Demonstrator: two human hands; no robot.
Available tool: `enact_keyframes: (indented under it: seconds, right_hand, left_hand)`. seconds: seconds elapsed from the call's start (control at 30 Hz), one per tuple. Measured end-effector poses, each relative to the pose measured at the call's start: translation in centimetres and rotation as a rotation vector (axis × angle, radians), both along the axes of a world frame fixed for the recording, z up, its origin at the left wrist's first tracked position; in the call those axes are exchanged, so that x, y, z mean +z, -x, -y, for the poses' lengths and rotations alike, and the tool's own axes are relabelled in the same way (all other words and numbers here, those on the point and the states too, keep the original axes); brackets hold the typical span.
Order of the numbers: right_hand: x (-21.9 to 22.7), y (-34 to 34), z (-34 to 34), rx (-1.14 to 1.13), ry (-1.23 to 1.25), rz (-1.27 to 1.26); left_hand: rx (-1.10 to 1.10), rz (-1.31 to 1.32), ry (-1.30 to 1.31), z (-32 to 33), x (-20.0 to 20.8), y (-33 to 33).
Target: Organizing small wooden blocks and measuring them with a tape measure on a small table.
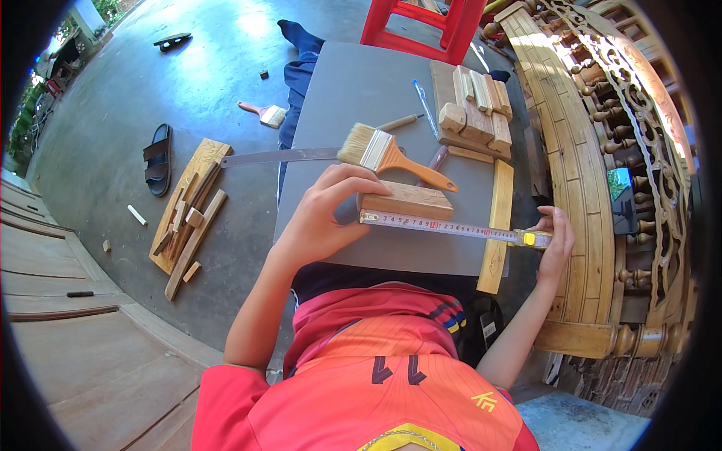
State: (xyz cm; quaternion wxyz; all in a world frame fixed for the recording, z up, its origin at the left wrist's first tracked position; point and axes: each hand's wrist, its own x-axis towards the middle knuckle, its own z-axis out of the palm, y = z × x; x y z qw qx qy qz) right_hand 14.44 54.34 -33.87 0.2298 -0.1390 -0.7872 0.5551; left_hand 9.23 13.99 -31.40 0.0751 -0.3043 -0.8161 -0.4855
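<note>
My left hand [327,210] is closed around the left end of a wooden block [412,200], near the hooked end of a tape measure's blade. The blade of the tape measure [459,228] runs out along the block's near edge and on to the right, across a light wooden strip [499,197]. At its other end, my right hand [558,242] grips the yellow and grey case. A wide paintbrush [395,155] with an orange handle lies just beyond the block. Everything rests on a grey board [316,124] over my legs.
Stacked wood pieces [474,109] and a blue pen [426,105] occupy the board's far right. A saw blade [282,156] spans its left edge. Wood offcuts [192,210], a sandal [158,159] and another brush [263,113] lie on the floor. A wooden bench [575,150] stands at right, a red stool [421,30] ahead.
</note>
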Motion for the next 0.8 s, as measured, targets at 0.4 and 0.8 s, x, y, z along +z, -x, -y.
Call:
enact_keyframes:
  seconds: [0.4, 0.8]
  right_hand:
    - [-0.02, 0.05, -0.05, -0.002, -0.013, 0.025]
    - [-0.31, 0.19, -0.13, 0.008, -0.01, 0.013]
  left_hand:
    - [-0.006, -0.006, 0.003, 0.02, -0.12, 0.13]
    - [-0.011, -0.01, 0.002, 0.04, -0.23, 0.19]
